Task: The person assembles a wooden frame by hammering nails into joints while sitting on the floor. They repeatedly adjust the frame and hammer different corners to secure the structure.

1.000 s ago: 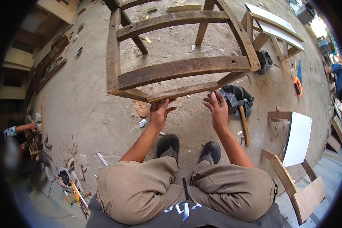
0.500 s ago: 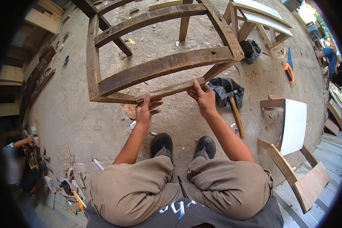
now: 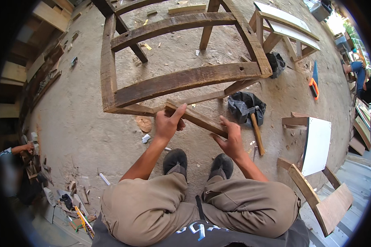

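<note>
I sit over a dusty concrete floor in front of a large frame (image 3: pixel 181 80) of dark, weathered wood beams. A short wooden slat (image 3: pixel 197 118) is held between both hands, tilted down to the right, just in front of the frame's lower rail. My left hand (image 3: pixel 167 123) grips its upper left end, thumb over the top. My right hand (image 3: pixel 231 140) holds its lower right end. My two black shoes (image 3: pixel 198 162) rest on the floor under the slat, khaki-trousered knees below them.
A hammer (image 3: pixel 256 129) lies by a black plastic bag (image 3: pixel 245 105) at right. A white panel (image 3: pixel 317 144) and wooden chair parts (image 3: pixel 317 197) lie farther right, an orange-handled saw (image 3: pixel 314 82) beyond. Other people are at the left edge (image 3: pixel 18 150) and the far right (image 3: pixel 356 72). Scraps litter the lower left.
Both hands pulled back from the frame's lower rail toward me, and now carry the short slat free of the frame. The view shifted slightly down.
</note>
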`<state>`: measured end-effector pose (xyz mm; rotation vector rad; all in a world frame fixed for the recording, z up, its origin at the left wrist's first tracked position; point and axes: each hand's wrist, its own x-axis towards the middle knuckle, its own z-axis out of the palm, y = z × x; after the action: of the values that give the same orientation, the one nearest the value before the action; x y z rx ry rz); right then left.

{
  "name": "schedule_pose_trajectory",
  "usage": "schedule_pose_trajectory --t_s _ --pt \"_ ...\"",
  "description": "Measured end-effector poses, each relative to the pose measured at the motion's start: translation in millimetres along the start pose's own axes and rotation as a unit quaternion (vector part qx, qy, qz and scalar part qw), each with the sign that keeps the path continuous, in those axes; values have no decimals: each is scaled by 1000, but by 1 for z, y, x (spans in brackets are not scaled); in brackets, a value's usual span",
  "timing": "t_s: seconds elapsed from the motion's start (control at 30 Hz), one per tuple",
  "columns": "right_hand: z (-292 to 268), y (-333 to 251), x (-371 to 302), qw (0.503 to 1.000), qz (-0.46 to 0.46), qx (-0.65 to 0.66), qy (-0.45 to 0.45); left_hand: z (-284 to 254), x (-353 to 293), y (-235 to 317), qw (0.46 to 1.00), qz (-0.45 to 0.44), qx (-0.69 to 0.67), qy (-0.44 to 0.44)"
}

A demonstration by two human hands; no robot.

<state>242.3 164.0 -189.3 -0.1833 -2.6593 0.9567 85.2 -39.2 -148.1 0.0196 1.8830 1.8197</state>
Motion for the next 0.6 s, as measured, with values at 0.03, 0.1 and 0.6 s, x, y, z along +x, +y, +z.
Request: schedule_pose_trajectory --t_s 0.03,0.1,0.6 --pt "3 5 -5 999 22 20 -34 7 3 8 1000 6 24 -17" --pt "2 15 -18 993 62 94 -47 12 12 16 992 -16 96 -78" --pt "-53 62 100 914 239 299 134 2 82 -30 905 189 367 -106"
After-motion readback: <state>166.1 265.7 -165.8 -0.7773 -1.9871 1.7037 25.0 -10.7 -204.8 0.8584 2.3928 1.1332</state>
